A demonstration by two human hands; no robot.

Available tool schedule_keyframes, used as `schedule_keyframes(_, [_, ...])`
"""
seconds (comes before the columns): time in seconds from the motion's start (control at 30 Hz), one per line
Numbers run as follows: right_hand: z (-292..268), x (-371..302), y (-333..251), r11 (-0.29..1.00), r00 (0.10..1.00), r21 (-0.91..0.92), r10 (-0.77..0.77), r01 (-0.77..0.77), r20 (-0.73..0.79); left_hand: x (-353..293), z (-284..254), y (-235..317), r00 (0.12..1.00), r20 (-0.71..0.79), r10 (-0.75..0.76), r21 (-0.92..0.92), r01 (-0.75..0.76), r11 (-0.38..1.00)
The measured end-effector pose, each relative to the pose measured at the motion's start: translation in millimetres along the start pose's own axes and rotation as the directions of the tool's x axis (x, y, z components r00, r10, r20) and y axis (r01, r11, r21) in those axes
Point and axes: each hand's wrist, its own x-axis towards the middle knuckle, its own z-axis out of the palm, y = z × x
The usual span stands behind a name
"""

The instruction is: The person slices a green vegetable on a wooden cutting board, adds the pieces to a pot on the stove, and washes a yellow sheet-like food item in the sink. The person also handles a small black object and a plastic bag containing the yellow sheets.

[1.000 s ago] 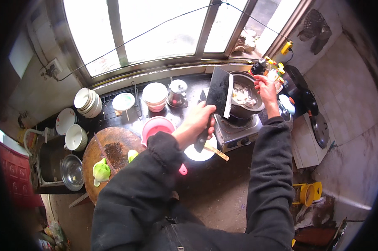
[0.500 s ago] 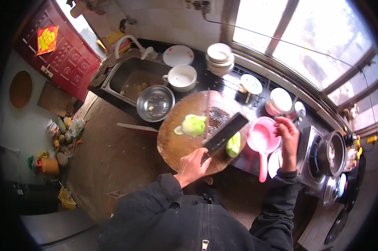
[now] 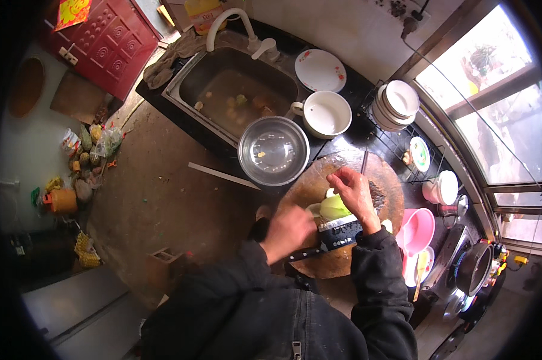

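Observation:
On the round wooden chopping board (image 3: 307, 180) lies a pale green leafy vegetable (image 3: 334, 207). My right hand (image 3: 356, 193) is over the board beside it, fingers bent and drawn together; whatever they hold, if anything, is hidden. A cleaver (image 3: 340, 233) rests flat at the board's near side, its dark handle toward me. Close to that handle, my left hand (image 3: 289, 231) is smeared by motion, so its grip does not show. A pale piece (image 3: 387, 226) peeks out by my right sleeve.
Left of the board stands a metal basin (image 3: 274, 151), with the sink (image 3: 190, 78) behind it. A white handled pot (image 3: 328, 114), plate (image 3: 320, 70) and stacked bowls (image 3: 397, 102) line the back. Rightward are a pink dipper (image 3: 416, 231) and a dark pan (image 3: 474, 268).
The cleaver has gone from my left hand's grasp to lying on the board. My right hand has come left from the dipper to the vegetable. The view has shifted too.

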Motion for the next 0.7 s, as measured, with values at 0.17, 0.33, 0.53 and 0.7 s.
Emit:
schedule_keyframes(0.17, [19.0, 8.3, 19.8, 0.981, 0.993, -0.194, -0.008, -0.016, -0.118, 65.5, -32.3, -138.7, 0.955, -0.007, -0.297, 0.378, 0.277, 0.883])
schedule_keyframes(0.33, [0.3, 13.8, 45.6, 0.989, 0.963, -0.083, 0.099, -0.123, -0.249, 85.4, -21.7, -192.7, 0.933, 0.257, -0.254, 0.467, 0.110, 0.877])
schedule_keyframes(0.53, [-39.5, 46.7, 66.2, 0.956, 0.874, -0.272, -0.039, -0.108, -0.484, 101.0, -29.3, -203.9, 0.856, 0.405, -0.323, 0.106, 0.307, 0.946])
schedule_keyframes(0.7, [-17.2, 128.1, 82.0, 0.953, 0.871, -0.302, -0.123, -0.030, -0.475, 123.1, -45.4, -177.2, 0.614, 0.597, -0.516, -0.708, 0.706, 0.020])
